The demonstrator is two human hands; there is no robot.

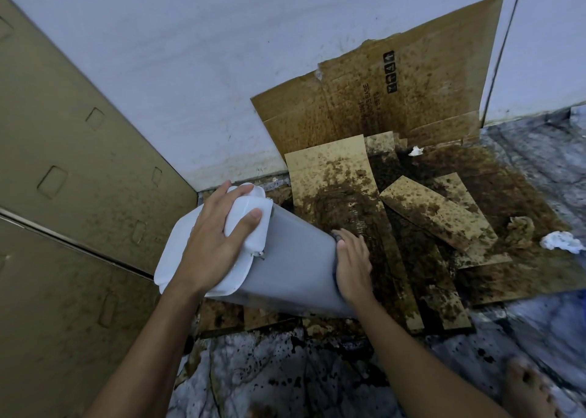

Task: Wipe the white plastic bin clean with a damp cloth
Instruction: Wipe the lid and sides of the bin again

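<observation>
The white plastic bin (291, 268) is tilted on its side above the floor, with its white lid end (253, 224) toward the upper left. My left hand (218, 243) lies over the lid, with fingers and thumb wrapped around its top. My right hand (353, 265) grips the bin's bottom end, fingers curled over the dark edge there. I see no cloth in either hand.
Brown-stained cardboard sheets (428, 214) cover the floor, and one (380, 94) leans on the white wall. Crumpled white tissues (563, 242) lie at the right and near the wall (416, 151). Brown panelled doors (79, 164) stand at the left. A bare foot (529, 389) rests on the splattered marble floor.
</observation>
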